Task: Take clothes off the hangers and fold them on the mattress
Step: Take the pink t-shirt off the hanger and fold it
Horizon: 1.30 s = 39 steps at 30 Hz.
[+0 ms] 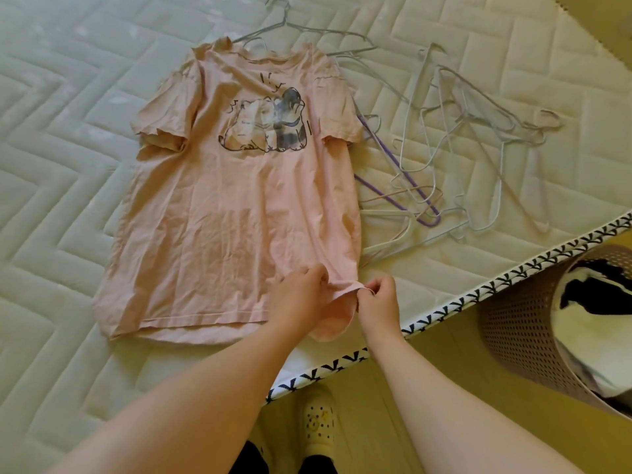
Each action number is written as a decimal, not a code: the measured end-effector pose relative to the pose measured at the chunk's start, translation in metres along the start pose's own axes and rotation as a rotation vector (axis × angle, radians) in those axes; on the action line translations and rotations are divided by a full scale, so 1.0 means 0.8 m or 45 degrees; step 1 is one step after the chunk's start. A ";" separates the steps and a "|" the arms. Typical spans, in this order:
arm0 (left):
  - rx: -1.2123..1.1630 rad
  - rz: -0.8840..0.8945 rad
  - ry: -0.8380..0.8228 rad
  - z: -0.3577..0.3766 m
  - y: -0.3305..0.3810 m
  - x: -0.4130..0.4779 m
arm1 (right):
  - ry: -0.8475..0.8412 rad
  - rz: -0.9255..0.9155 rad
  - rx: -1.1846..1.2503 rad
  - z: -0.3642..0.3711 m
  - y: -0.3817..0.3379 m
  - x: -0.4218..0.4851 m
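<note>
A pink T-shirt [232, 213] with a cartoon animal print lies front up and spread flat on the white quilted mattress [58, 159]. Both hands are at its bottom right hem corner, near the mattress edge. My left hand [301, 295] grips the hem from the left, fingers curled into the fabric. My right hand [378, 302] pinches the same corner between thumb and fingers, lifting a small fold. A wire hanger [301, 29] lies just behind the shirt's collar, apart from the shirt.
A loose pile of empty white, pink and purple hangers [451, 159] lies right of the shirt. The mattress edge with patterned piping [478, 295] runs diagonally. A perforated laundry basket [519, 330] holding black-and-white clothes stands on the floor at right. My feet in pale clogs [318, 425] show below.
</note>
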<state>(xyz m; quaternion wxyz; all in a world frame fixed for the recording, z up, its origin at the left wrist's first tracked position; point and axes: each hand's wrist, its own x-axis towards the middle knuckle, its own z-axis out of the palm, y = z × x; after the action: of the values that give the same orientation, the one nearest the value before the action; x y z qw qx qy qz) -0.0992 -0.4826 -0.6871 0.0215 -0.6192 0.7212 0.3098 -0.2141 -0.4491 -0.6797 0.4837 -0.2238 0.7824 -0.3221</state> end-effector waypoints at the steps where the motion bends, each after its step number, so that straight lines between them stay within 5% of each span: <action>1: -0.086 0.017 -0.055 0.000 0.002 -0.001 | 0.002 -0.011 -0.005 0.002 0.001 0.000; 4: -0.151 0.087 -0.136 0.002 0.009 -0.005 | -0.037 -0.045 -0.042 0.006 -0.001 -0.001; 11: -0.378 -0.121 0.134 0.000 0.005 0.003 | 0.148 -0.183 -0.349 0.003 0.006 0.001; 16: -0.184 0.127 -0.094 0.007 0.001 0.000 | 0.077 -0.207 -0.238 0.006 0.002 -0.004; 20: -0.240 -0.065 0.092 0.004 0.000 0.004 | 0.122 -0.140 -0.186 0.011 0.004 -0.007; 27: -0.393 -0.050 0.193 -0.019 -0.005 -0.005 | 0.054 -0.293 -0.556 0.031 -0.014 -0.024; 39: 0.101 0.615 0.257 -0.039 -0.021 -0.020 | 0.552 -0.204 -0.843 -0.052 -0.017 -0.022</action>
<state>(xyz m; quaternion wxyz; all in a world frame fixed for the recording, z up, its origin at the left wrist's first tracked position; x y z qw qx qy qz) -0.0691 -0.4842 -0.6626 -0.1011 -0.4554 0.8582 0.2142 -0.2438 -0.4347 -0.6457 0.1826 -0.3547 0.9078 -0.1292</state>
